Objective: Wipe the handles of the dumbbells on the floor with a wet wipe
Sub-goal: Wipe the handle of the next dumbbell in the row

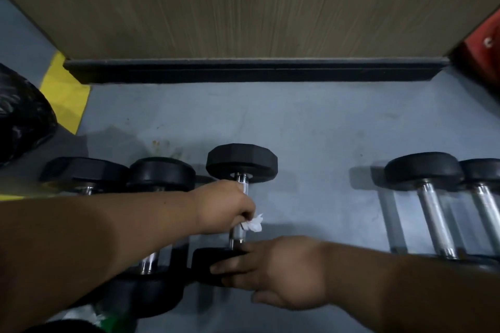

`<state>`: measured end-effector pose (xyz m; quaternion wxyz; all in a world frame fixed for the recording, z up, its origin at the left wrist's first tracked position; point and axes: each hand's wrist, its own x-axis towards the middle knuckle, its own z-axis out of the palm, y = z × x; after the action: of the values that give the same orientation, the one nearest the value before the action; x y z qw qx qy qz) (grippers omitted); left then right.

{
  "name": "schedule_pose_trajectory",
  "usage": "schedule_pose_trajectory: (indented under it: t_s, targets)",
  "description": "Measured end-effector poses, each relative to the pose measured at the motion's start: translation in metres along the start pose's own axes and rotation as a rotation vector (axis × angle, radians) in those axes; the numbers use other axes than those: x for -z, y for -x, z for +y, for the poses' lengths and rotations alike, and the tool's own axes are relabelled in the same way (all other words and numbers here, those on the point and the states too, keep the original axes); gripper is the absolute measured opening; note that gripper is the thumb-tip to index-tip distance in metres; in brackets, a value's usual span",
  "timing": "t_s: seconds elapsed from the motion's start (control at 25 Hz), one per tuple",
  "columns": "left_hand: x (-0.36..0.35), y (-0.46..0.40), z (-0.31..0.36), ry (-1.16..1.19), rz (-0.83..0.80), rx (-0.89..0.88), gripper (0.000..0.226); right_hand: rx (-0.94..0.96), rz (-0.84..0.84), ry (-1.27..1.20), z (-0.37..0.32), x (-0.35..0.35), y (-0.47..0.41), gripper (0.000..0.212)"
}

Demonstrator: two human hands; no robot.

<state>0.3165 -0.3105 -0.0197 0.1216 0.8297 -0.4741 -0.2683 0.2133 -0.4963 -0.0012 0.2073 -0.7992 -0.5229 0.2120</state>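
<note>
Under the left hand, which pinches a crumpled white wet wipe around the chrome handle of a black rubber-ended dumbbell on the grey floor, the right hand rests straight fingers on the near weight head, probably to stop rolling.

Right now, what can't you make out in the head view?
- Chrome handle of the black middle dumbbell: its middle is hidden by the left hand and white wet wipe.
- Near weight: partly covered by the right hand.
- Right dumbbells: motion-blurred.
- Red object: cut off by the edge.
</note>
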Motion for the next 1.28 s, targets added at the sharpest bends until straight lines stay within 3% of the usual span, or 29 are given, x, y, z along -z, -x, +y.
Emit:
schedule_pose_trajectory:
  t_s: [0.12, 0.16, 0.28, 0.4, 0.68, 0.84, 1.04, 1.16, 1.28]
  targets:
    - [-0.002, 0.0, -0.005, 0.139, 0.097, 0.012, 0.017, -0.05, 0.365, 0.163, -0.014, -0.058, 0.003, 0.033]
    - [-0.003, 0.001, -0.005, 0.173, 0.112, 0.008, 0.018, -0.108, 0.494, 0.076, -0.024, -0.069, 0.001, 0.029]
    - [-0.002, -0.003, -0.005, 0.155, 0.118, -0.017, 0.014, -0.233, 0.686, 0.189, -0.031, -0.087, -0.011, 0.024]
    - [-0.002, -0.006, -0.002, 0.106, 0.085, 0.019, 0.011, -0.248, 0.801, 0.082, -0.029, -0.094, -0.018, 0.024]
    - [0.013, -0.013, 0.009, -0.014, 0.16, 0.258, 0.011, -0.359, 0.757, 0.047, -0.042, -0.096, -0.013, 0.032]
    - [0.012, -0.016, 0.016, -0.17, 0.041, 0.161, 0.016, -0.414, 0.719, 0.065, -0.05, -0.095, -0.013, 0.037]
    - [-0.005, 0.001, 0.018, -0.011, -0.125, 0.082, 0.011, -0.504, 0.767, 0.084, -0.061, -0.099, -0.022, 0.043]
    - [-0.009, -0.005, 0.026, -0.078, -0.209, 0.06, 0.018, -0.518, 0.812, 0.071, -0.062, -0.104, -0.025, 0.044]
    - [-0.006, -0.014, 0.023, -0.113, -0.148, 0.05, 0.012, -0.504, 0.809, 0.053, -0.064, -0.109, -0.025, 0.046]
